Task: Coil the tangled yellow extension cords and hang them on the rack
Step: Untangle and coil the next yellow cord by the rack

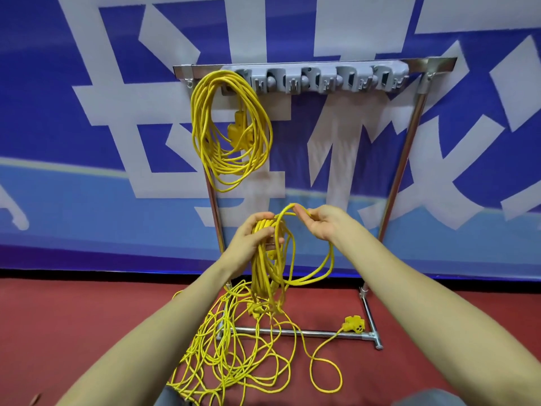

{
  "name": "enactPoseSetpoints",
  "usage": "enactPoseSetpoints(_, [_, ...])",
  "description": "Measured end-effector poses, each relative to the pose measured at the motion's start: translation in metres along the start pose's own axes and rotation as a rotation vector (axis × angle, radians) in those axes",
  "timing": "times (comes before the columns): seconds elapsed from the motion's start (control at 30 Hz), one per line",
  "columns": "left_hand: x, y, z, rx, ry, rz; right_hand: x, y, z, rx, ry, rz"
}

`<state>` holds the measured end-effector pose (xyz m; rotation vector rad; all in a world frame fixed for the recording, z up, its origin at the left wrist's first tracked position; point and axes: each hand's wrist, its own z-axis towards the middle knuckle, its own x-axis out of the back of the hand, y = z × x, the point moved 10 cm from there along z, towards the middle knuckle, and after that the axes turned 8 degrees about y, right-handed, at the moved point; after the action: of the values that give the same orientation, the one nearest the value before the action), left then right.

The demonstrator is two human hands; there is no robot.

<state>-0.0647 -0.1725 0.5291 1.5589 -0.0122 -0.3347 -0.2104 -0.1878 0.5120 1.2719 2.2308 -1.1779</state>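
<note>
**Spotter:** While your left hand [248, 241] wraps the gathered loops [261, 227], grip curled round them, your right hand [322, 225] pinches a fresh loop [330, 259] between thumb and fingertips. The pinch sits just beside the bundle.

**Note-taker:** Noted. One hung coil [231, 127] is on the rack [409, 136], on the leftmost hook. By my reading, you are mid-coil on a second cord.

**Spotter:** Agreed. Much of the cord lies in the tangle [234, 358] on the floor [87, 332] at the rack's foot. The socket end [354, 323] lies to the right, just beside the base bar.

**Note-taker:** Likely next move: lay that loop into your left grip, then reach down the cord for more slack.

**Spotter:** Strands cross thickly in the pile, so draw gently or you may pull a knot tight. Match each loop to those you hold.

**Note-taker:** Free hooks [322, 79] stand to the right of the hung coil. I cannot tell whether the pile is one cord or several.
</note>
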Motion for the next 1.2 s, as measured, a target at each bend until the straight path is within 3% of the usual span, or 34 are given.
enactPoseSetpoints(0.13, [-0.003, 0.007, -0.001, 0.023, -0.01, -0.04, 0.013, 0.001, 0.002, -0.029, 0.022, 0.132])
enactPoseSetpoints(0.23, [-0.002, 0.011, 0.001, 0.037, 0.04, -0.159, 0.014, 0.013, -0.006, -0.02, -0.049, 0.029])
enactPoseSetpoints(0.3, [-0.002, 0.012, 0.003, 0.043, 0.096, -0.208, 0.015, 0.024, -0.019, 0.095, -0.105, -0.318])
enactPoseSetpoints(0.43, [0.002, 0.014, 0.007, 0.005, 0.177, -0.23, 0.013, 0.049, -0.043, 0.497, -0.225, -1.133])
enactPoseSetpoints(0.6, [0.007, 0.011, 0.003, -0.025, 0.212, -0.204, -0.002, 0.052, -0.052, 0.771, -0.278, -1.402])
enactPoseSetpoints(0.8, [0.032, 0.01, 0.01, -0.026, 0.238, -0.061, 0.007, 0.01, -0.042, 0.886, 0.007, -1.513])
enactPoseSetpoints(0.93, [0.053, 0.015, 0.009, -0.063, 0.217, 0.103, 0.03, -0.036, -0.022, 0.829, 0.148, -1.481])
enactPoseSetpoints(1.07, [0.063, 0.024, 0.011, -0.123, 0.176, 0.286, 0.046, -0.063, -0.003, 0.835, 0.312, -1.704])
enactPoseSetpoints(1.2, [0.073, 0.034, 0.013, -0.138, 0.174, 0.29, 0.059, -0.071, 0.002, 0.82, 0.402, -1.772])
